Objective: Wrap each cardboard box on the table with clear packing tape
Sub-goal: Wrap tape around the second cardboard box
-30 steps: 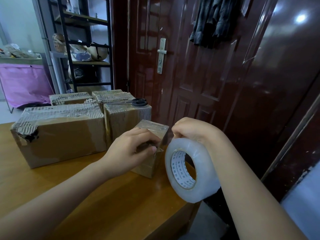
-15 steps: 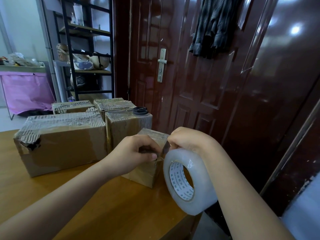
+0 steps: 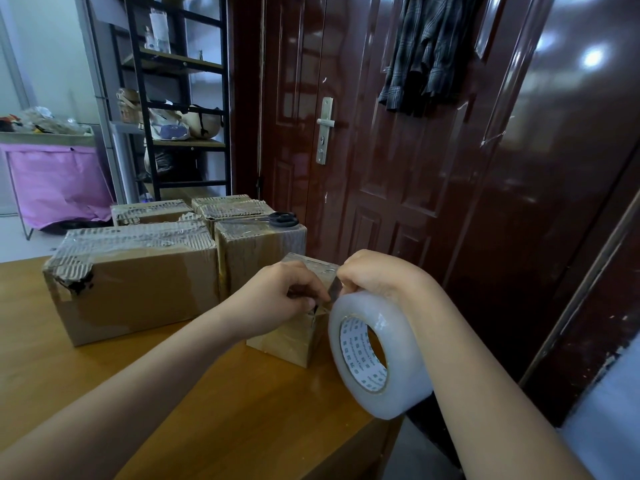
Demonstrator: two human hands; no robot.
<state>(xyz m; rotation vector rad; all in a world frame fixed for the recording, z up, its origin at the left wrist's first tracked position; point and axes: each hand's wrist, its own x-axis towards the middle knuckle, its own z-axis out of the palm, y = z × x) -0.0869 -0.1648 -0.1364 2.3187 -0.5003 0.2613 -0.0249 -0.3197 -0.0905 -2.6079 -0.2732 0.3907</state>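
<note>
Cardboard crowds the far side of the honey-coloured wooden table (image 3: 145, 382): we count a long brown box with a torn, corrugated corner (image 3: 135, 285), a taller brown box just beside it (image 3: 258, 252), and two lower boxes behind (image 3: 152, 212) (image 3: 230, 206), all glossy on top with clear tape over ribbed, stripped board. Black-handled scissors (image 3: 282, 220) lie on top of the taller box. A small, roughly cubic brown cardboard box (image 3: 294, 336) stands nearest us, close to the table's right edge, and these larger boxes hem it in from behind and from the left.

Our left hand (image 3: 280, 294) curls against the small box's upper front, fingertips pinching at the tape end there (the exact contact is hidden by the knuckles). Our right hand (image 3: 375, 275) is clenched on the top of a fat roll of milky, translucent packing tape with a printed white core (image 3: 377, 355), which hangs just off the table's edge, touching the box's right side; a short shiny strip runs from roll to box.

Behind stands a glossy dark-red panelled door with a steel handle plate (image 3: 325, 129), a grey checked shirt (image 3: 426, 53) hanging on it, a black metal shelf rack (image 3: 180, 98) and a pink fabric bin (image 3: 55, 185).
</note>
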